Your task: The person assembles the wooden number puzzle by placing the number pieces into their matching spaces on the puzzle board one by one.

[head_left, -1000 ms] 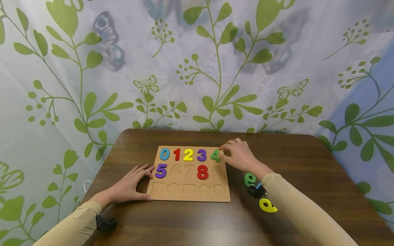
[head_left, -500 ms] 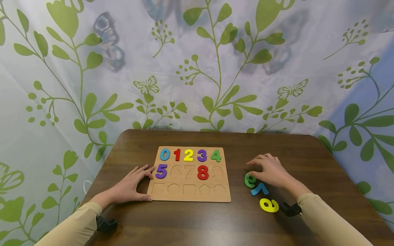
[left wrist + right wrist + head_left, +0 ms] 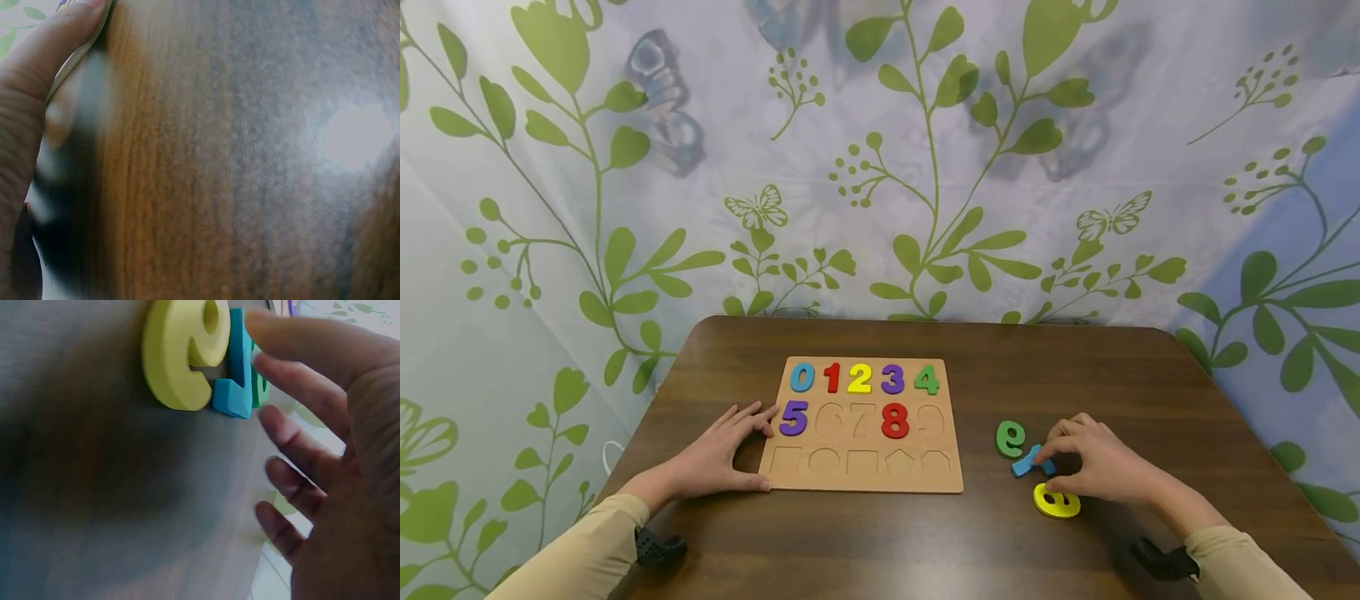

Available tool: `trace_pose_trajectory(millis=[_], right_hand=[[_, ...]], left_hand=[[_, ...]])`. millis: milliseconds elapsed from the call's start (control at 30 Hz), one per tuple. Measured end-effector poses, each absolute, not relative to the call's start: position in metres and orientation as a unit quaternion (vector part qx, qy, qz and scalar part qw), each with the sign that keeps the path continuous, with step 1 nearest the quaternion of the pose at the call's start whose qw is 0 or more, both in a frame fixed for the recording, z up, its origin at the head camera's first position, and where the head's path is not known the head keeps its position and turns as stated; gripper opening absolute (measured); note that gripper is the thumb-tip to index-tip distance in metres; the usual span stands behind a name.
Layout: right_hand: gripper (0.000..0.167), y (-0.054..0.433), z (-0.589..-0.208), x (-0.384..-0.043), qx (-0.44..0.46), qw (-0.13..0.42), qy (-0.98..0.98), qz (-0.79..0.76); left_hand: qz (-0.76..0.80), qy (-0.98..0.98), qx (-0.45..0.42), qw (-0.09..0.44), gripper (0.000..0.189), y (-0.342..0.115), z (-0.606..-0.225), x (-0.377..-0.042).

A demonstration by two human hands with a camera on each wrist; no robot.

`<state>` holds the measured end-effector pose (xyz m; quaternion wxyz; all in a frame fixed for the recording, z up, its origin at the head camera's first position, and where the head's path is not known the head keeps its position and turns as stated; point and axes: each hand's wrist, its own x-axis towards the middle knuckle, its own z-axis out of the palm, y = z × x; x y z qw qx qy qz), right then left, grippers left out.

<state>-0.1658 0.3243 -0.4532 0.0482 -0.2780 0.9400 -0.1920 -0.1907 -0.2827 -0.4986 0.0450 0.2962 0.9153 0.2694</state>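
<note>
We see the right hand (image 3: 1093, 468) near the table's (image 3: 1075, 367) right edge, fingertips pinching the blue 7 (image 3: 1028, 461) between the green piece (image 3: 1010, 437) and yellow piece (image 3: 1056, 502). The left hand (image 3: 718, 454) rests flat, released, against the puzzle board's (image 3: 865, 475) left edge.

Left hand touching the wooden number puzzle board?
Touching. Head view: the left hand lies flat on the table, fingers and thumb against the wooden number puzzle board left edge.
</note>
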Motion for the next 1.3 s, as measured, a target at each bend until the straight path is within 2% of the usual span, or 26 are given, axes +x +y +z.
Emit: trace_pose_trajectory(millis=[167, 567, 833, 1033, 1300], right_hand=[[0.037, 0.329, -0.459, -0.151, -0.297, 0.054, 0.936, -0.182], [0.039, 0.355, -0.46, -0.146, -0.314, 0.004, 0.939, -0.144], [0.041, 0.376, -0.457, -0.168, -0.241, 0.028, 0.962, -0.125], [0.047, 0.368, -0.459, -0.194, -0.25, 0.017, 0.962, -0.107], [0.053, 0.351, -0.465, -0.222, -0.283, -0.026, 0.955, -0.084]], left_hand=[[0.264, 0.917, 0.294, 0.051, 0.065, -0.282, -0.497, -0.191], [0.267, 0.917, 0.293, 0.05, 0.065, -0.283, -0.5, -0.191], [0.266, 0.916, 0.298, 0.038, 0.064, -0.283, -0.5, -0.191], [0.264, 0.918, 0.291, 0.05, 0.065, -0.284, -0.5, -0.19], [0.259, 0.919, 0.291, 0.051, 0.066, -0.284, -0.501, -0.192]])
